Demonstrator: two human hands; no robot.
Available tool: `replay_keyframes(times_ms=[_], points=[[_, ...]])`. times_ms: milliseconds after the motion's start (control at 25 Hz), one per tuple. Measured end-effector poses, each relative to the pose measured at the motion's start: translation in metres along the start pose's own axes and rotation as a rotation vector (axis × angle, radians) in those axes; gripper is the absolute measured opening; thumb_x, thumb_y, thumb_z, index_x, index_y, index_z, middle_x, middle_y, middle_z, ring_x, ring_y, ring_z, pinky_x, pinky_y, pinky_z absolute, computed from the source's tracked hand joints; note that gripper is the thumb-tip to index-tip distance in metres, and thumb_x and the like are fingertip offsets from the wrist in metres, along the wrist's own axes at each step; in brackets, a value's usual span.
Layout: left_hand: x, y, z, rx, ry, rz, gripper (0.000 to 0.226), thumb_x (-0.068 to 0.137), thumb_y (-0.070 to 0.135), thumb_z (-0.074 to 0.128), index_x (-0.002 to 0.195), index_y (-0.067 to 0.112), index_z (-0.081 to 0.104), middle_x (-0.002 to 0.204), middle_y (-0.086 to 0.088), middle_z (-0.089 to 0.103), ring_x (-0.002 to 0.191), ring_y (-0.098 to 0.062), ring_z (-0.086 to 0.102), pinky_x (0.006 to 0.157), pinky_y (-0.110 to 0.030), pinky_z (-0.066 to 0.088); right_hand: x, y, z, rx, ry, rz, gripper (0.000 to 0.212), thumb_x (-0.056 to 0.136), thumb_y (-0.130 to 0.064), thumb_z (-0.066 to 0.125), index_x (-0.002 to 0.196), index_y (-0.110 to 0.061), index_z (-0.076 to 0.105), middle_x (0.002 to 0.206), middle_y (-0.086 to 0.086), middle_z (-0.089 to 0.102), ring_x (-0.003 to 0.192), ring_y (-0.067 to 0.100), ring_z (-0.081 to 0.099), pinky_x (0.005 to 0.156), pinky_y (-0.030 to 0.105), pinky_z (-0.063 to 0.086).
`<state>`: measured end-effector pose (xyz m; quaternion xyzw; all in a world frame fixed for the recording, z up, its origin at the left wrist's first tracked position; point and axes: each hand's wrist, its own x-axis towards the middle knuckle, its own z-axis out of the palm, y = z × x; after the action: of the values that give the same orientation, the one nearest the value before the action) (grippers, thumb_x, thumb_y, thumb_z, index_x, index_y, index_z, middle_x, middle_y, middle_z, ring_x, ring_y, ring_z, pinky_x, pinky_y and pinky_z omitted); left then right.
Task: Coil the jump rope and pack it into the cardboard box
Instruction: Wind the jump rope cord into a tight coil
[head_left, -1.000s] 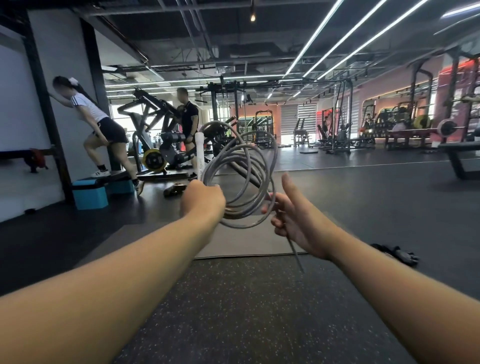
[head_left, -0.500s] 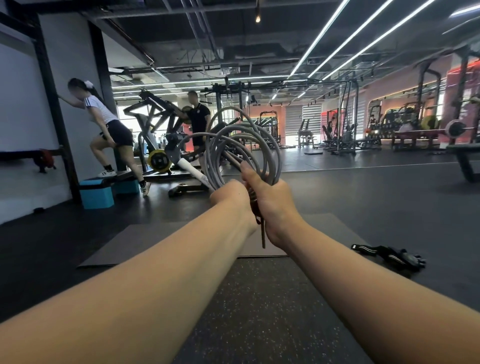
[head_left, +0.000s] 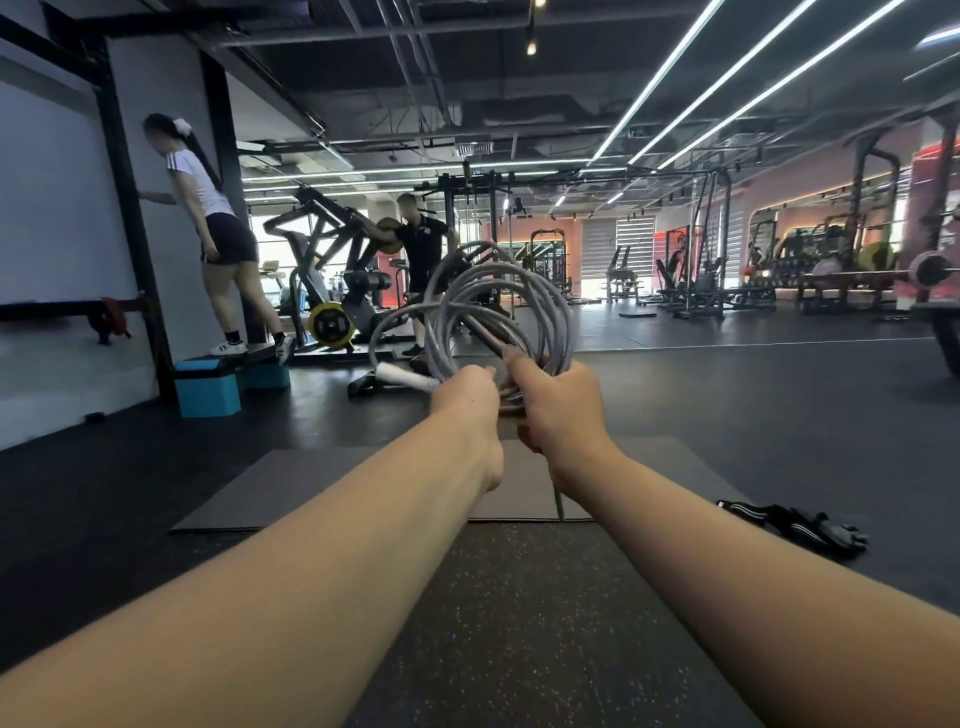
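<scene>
- Head view, gym interior, both forearms stretched forward at chest height
- Left hand (head_left: 464, 389): fist curled round the bottom of the jump rope (head_left: 498, 312) coil, knuckles away from the camera
- Right hand (head_left: 558, 410): fingers wrapped round the same bundle just beside the left hand, the two hands almost touching; thumb laid up along a dark straight piece that crosses the coil
- Jump rope: grey cord gathered in several upright loops above the two hands, held in the air and off the floor; one looser loop bulges out to the left
- White handle (head_left: 408, 378): sticks out to the left from under the left hand, roughly level
- Cord tail (head_left: 559, 501): short grey end hanging straight down below the right wrist
- Grey mat (head_left: 311, 488): flat on the dark rubber floor (head_left: 519, 623), beneath and beyond the hands
- Black gloves (head_left: 795, 527): lying on the floor to the right, well apart from the hands
- Blue step block (head_left: 208, 387): far left by the wall, a person in a white top (head_left: 200, 182) standing on the platform beside it
- Second person in a dark shirt (head_left: 426, 244): at a plate-loaded machine behind the coil
- Racks, benches and a loaded barbell (head_left: 930, 267) along the far right; strip lights on the ceiling
</scene>
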<state>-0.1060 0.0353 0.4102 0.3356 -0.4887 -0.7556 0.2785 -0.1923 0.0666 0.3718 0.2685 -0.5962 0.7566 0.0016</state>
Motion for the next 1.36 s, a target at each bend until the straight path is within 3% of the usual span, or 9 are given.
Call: replay_keyframes(times_ms=[160,240,360,440,520,640,840,1000,1360], points=[[0.021,0.003,-0.032,0.413,0.342,0.434,0.122,0.067,0.021,0.085,0.157,0.022,0.003,0.165,-0.017,0.009,0.146,-0.041,0.022,0.117,-0.054,0.024,0.007,-0.009,-0.020,-0.338,-0.181,-0.173,0.034,0.097,-0.030,0.066,0.065,-0.020,0.060,0.044,-0.009,0.053,0.037,0.002,0.044,0.043,0.023,0.037],[0.023,0.017,-0.044,0.924,0.435,1.005,0.129,0.068,0.024,0.084,0.158,0.026,-0.008,0.168,-0.013,-0.008,0.153,-0.036,-0.007,0.119,-0.056,-0.004,0.012,-0.016,-0.026,-0.515,-0.286,-0.266,0.032,0.097,-0.029,0.066,0.068,-0.018,0.061,0.058,0.000,0.060,0.048,0.008,0.050,0.050,0.026,0.041],[0.017,0.050,-0.039,1.746,0.300,1.585,0.101,0.074,0.034,0.077,0.157,0.028,0.019,0.162,-0.008,0.032,0.150,-0.032,0.024,0.121,-0.055,0.007,0.015,-0.025,-0.030,-0.685,-0.412,-0.336,0.030,0.094,-0.029,0.069,0.073,-0.009,0.064,0.065,0.007,0.064,0.055,0.010,0.052,0.057,0.028,0.042],[0.018,0.070,-0.030,1.842,-0.040,1.399,0.056,0.080,0.034,0.077,0.132,0.026,0.056,0.122,-0.003,0.070,0.110,-0.022,0.063,0.099,-0.037,0.048,0.016,-0.032,-0.031,-0.738,-0.475,-0.377,0.029,0.091,-0.026,0.072,0.067,-0.012,0.063,0.060,0.006,0.062,0.051,0.008,0.051,0.054,0.025,0.040],[0.027,0.081,-0.029,1.693,-0.386,0.962,0.023,0.083,0.025,0.080,0.103,0.019,0.070,0.087,0.000,0.076,0.079,-0.019,0.071,0.069,-0.024,0.053,0.018,-0.036,-0.034,-0.741,-0.516,-0.395,0.025,0.086,-0.026,0.076,0.070,-0.007,0.069,0.064,0.019,0.067,0.054,0.014,0.053,0.057,0.028,0.041],[0.040,0.077,-0.043,1.217,-0.657,0.603,0.022,0.091,0.008,0.071,0.112,0.002,0.065,0.085,-0.015,0.072,0.069,-0.029,0.071,0.067,-0.032,0.063,0.020,-0.044,-0.037,-0.710,-0.525,-0.392,0.030,0.080,-0.031,0.077,0.079,-0.001,0.075,0.073,0.029,0.068,0.057,0.020,0.053,0.059,0.033,0.041],[0.043,0.059,-0.054,0.822,-0.674,0.427,0.036,0.093,0.001,0.063,0.128,-0.006,0.056,0.051,0.004,0.043,0.037,-0.007,0.028,0.032,-0.019,0.029,0.020,-0.056,-0.040,-0.661,-0.577,-0.239,0.023,0.082,-0.025,0.079,0.086,-0.002,0.079,0.068,0.014,0.063,0.062,0.017,0.051,0.061,0.032,0.038],[0.039,0.060,-0.064,0.702,-0.808,-0.041,0.052,0.084,0.008,0.073,0.134,0.007,0.057,0.092,-0.009,0.075,0.035,-0.002,0.033,0.034,-0.015,0.038,0.014,-0.055,-0.030,-0.736,-0.575,-0.369,0.023,0.077,-0.030,0.079,0.079,-0.007,0.079,0.072,0.023,0.071,0.057,0.015,0.053,0.057,0.033,0.040],[0.035,0.044,-0.071,0.690,-0.719,0.272,0.059,0.076,0.062,0.070,0.091,0.005,0.072,0.051,0.006,0.026,0.037,-0.006,0.019,0.038,-0.021,0.017,0.010,-0.045,-0.033,-0.713,-0.531,-0.654,0.017,0.074,-0.037,0.080,0.066,-0.024,0.072,0.051,-0.009,0.060,0.045,0.003,0.050,0.048,0.019,0.036]])
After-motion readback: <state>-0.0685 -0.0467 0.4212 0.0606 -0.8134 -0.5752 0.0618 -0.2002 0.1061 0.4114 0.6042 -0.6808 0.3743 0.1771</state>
